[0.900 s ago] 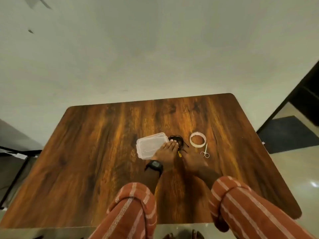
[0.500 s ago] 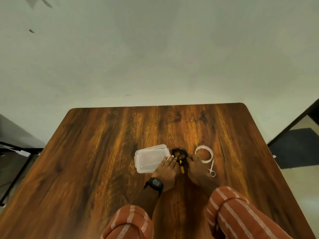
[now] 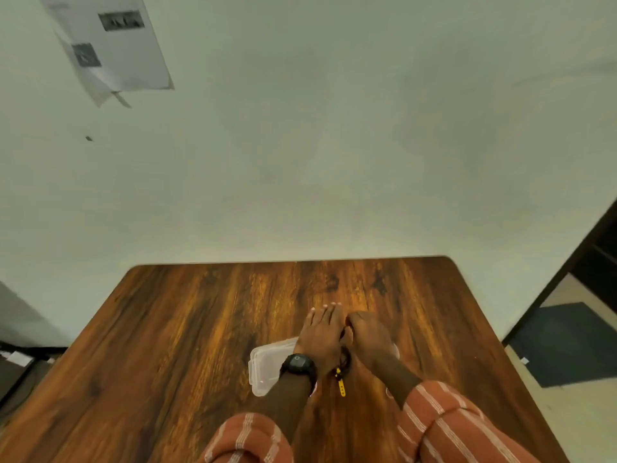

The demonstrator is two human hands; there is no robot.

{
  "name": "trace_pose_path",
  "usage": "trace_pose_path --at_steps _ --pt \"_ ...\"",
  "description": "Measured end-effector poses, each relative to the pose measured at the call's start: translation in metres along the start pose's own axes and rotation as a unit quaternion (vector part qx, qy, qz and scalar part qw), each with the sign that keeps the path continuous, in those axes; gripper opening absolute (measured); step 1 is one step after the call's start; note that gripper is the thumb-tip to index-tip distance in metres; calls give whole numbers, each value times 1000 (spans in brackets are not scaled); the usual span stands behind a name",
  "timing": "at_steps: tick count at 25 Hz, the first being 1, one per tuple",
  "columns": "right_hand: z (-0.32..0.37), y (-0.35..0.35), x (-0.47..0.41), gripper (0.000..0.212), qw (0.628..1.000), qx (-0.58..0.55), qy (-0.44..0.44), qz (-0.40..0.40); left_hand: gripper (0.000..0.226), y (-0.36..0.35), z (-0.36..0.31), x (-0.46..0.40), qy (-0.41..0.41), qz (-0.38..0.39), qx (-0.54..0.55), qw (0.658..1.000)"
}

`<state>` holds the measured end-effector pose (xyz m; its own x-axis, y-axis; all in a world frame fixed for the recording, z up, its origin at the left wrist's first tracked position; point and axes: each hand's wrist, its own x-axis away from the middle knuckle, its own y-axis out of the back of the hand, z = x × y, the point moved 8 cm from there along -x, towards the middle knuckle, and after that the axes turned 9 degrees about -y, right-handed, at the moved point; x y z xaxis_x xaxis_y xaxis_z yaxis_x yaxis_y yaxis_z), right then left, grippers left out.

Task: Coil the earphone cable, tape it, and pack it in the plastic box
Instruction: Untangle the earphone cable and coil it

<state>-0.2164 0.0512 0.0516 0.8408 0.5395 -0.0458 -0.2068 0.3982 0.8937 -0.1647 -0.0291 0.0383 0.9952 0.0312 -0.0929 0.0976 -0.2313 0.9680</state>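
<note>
My left hand [image 3: 321,332], with a black watch on its wrist, is raised above the table with its fingers stretched forward and held together. My right hand [image 3: 367,337] is curled into a fist pressed against it. The black earphone cable [image 3: 345,361] hangs in loops from between the two hands, and a yellow tag [image 3: 341,388] dangles at its lower end. How each hand grips the cable is hidden. The clear plastic box [image 3: 267,362] lies closed on the table under my left wrist.
The wooden table [image 3: 200,329] stands against a pale wall. A sliver of the tape roll [image 3: 397,349] shows beside my right hand, and a scissor handle [image 3: 389,392] shows beside my right forearm. A paper sheet [image 3: 110,45] hangs on the wall. A dark mat [image 3: 564,342] lies on the floor to the right.
Both hands have lifted the cable off the table, and it now dangles between them. The view has tilted up, so the hands cover the tape roll and part of the box.
</note>
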Motion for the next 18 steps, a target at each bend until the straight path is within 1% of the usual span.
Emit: trace_pose_path --at_steps 1,2,4,5,8,10,12,14,16,18 --pt "14 26 -8 18 999 -17 16 -34 58 25 -1 -11 33 -36 33 998" --pt "28 50 -14 16 997 -30 32 -67 48 46 -2 -20 58 -72 69 993" --pt "55 98 -22 13 990 -27 68 -123 23 93 -4 -36 80 -142 128 978" --pt "66 118 -25 15 986 -17 83 -142 17 116 -7 -40 88 -171 150 970" --pt "89 188 -34 25 968 4 108 -228 17 190 -15 -47 80 -252 238 935" --pt "102 230 -40 29 950 26 115 -289 19 228 -22 -49 59 -283 289 912" --pt "115 273 -36 31 933 10 112 -343 21 256 -32 -47 36 -293 345 891" --pt "124 321 -27 33 909 -37 95 -404 24 270 -41 -46 26 -277 383 881" --pt "120 367 -20 37 883 -100 51 -456 24 274 -42 -44 21 -249 405 879" --pt "102 404 -19 39 861 -183 -12 -475 24 277 -35 -39 10 -235 412 880"
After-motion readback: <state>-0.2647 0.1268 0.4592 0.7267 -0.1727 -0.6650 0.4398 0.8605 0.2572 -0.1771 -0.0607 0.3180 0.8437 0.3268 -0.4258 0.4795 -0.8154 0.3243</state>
